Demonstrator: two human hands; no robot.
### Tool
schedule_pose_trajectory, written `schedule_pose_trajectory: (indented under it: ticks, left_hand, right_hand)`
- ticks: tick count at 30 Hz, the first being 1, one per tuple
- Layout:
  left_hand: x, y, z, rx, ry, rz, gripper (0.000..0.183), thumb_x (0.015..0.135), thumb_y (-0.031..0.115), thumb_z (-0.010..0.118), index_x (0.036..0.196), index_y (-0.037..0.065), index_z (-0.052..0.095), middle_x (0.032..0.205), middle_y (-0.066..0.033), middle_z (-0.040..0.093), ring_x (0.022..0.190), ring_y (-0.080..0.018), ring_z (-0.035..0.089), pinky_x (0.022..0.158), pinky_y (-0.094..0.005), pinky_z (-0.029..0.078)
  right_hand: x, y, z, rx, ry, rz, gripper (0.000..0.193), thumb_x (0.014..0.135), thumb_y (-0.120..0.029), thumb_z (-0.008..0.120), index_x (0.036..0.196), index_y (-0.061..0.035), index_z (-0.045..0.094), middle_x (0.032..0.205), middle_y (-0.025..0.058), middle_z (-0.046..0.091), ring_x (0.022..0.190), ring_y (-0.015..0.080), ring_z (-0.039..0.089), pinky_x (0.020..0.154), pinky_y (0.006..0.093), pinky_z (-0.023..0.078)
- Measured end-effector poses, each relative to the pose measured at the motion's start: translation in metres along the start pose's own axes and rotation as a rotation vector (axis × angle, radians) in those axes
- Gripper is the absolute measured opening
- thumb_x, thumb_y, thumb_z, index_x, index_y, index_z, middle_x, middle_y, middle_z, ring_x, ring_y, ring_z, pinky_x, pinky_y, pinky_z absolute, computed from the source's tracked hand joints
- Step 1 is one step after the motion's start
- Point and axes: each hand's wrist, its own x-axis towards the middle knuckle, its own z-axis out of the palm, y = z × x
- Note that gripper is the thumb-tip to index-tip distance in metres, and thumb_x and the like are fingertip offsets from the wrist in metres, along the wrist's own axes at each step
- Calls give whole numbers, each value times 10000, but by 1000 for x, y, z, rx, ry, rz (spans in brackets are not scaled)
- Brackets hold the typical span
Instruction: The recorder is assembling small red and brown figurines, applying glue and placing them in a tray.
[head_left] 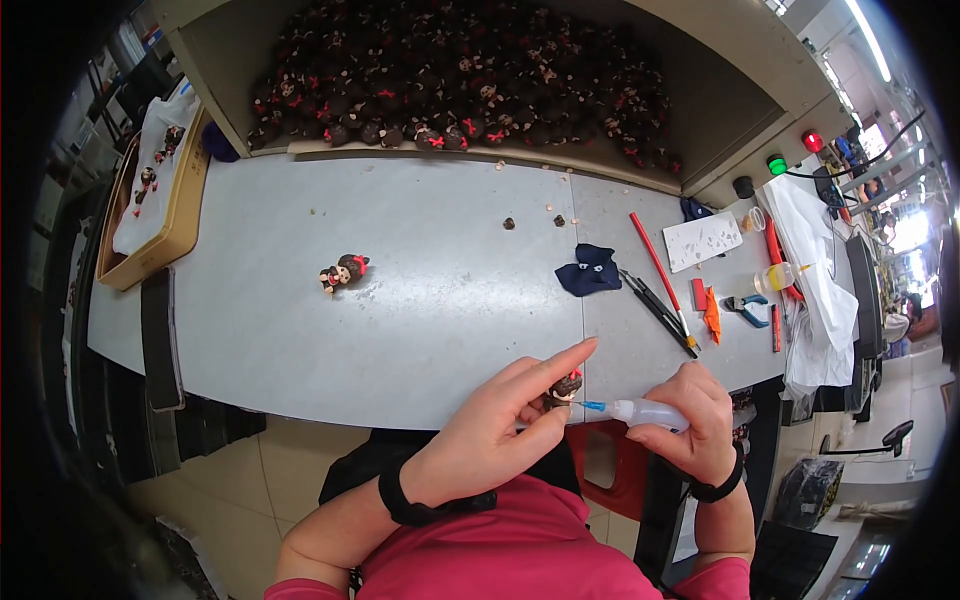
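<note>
My left hand (505, 420) pinches a small brown figurine head (567, 386) with a red bow near the table's front edge. Its index finger points outward past the piece. In my right hand (695, 420) is a translucent squeeze bottle (650, 414), gripped around its body. The bottle lies nearly level, and its blue needle tip (594, 405) reaches to the lower part of the figurine head; whether it touches cannot be made out. A whole figurine (345, 272) with brown hair and a red bow lies on the table to the left.
A large bin (470, 145) heaped with brown figurine pieces spans the back. At left stands a yellow box (190, 215) holding figurines. Brushes (660, 315), a dark blue cloth (588, 271), pliers (748, 310), an orange cloth (712, 316) and a yellow-liquid bottle (778, 277) lie at right.
</note>
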Motion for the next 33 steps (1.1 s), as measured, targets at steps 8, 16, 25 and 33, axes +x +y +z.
schedule_pose_trajectory:
  ticks: [8, 16, 25, 33]
  left_hand:
    - [-3, 1, 2, 74, 14, 2, 597, 914, -13, 484, 1493, 94, 388, 1107, -76, 528, 901, -95, 532, 793, -230, 452]
    - [-3, -1, 7, 158, 57, 63, 581, 893, -12, 475, 1465, 76, 420, 1079, -73, 527, 858, -101, 529, 775, -235, 457]
    - [0, 3, 12, 211, 90, 77, 550, 858, -20, 489, 1402, 61, 494, 1011, -59, 527, 798, -96, 527, 729, -232, 460]
    - [-3, 4, 13, 213, 146, 51, 527, 824, -58, 491, 1341, 28, 544, 966, -52, 533, 762, -91, 559, 676, -216, 457]
  right_hand:
    - [-2, 2, 3, 21, 7, -11, 344, 694, -329, 846, 786, -63, 648, 668, 50, 558, 610, 236, 536, 601, 327, 396]
    - [-46, 34, 13, 656, 410, 366, 279, 886, -235, 698, 1018, -14, 591, 898, 69, 608, 777, 143, 584, 702, 280, 454]
    - [-77, 122, -28, 242, 770, 627, 240, 972, -110, 588, 1182, -2, 545, 1075, 55, 622, 957, 109, 578, 842, 258, 447]
    - [-80, 150, -17, 173, 741, 664, 260, 937, -145, 655, 1140, -28, 545, 981, 51, 633, 884, 91, 566, 759, 238, 444]
